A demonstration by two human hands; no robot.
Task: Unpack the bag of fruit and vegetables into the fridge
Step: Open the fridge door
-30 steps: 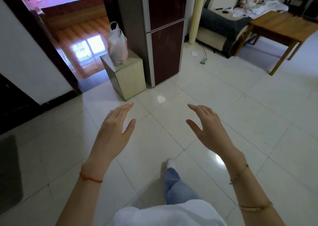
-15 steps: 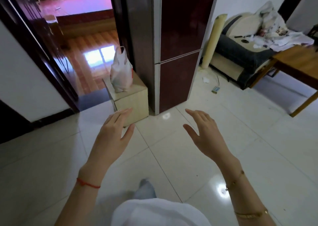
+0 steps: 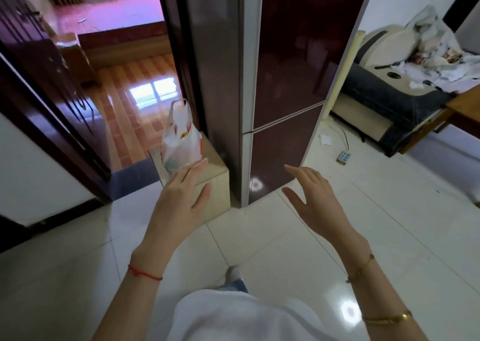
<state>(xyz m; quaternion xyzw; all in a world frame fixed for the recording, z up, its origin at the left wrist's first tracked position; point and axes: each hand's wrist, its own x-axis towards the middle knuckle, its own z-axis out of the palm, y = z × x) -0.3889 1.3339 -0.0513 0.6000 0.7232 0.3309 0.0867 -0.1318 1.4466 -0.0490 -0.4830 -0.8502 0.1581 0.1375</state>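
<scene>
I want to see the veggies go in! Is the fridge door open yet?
No, both dark red doors of the fridge are closed flat, and the bag sits on the small cabinet beside it.

One view only, from a wide-angle camera worn on the person's head, facing forward and steeply downward over a white-clad torso and one foot to the tiled floor [image 3: 389, 210]. Both forearms enter from the bottom edge, with the left hand [image 3: 179, 197] and right hand [image 3: 314, 197] near the lens at mid-frame; the fridge [image 3: 298, 80] stands just ahead at top centre, closed, its top cut off by the frame edge. Wide-angle bending shows at the margins, where a doorway [image 3: 65, 106] opens at left and a sofa [image 3: 394, 101] lies at right, both farther off.
</scene>
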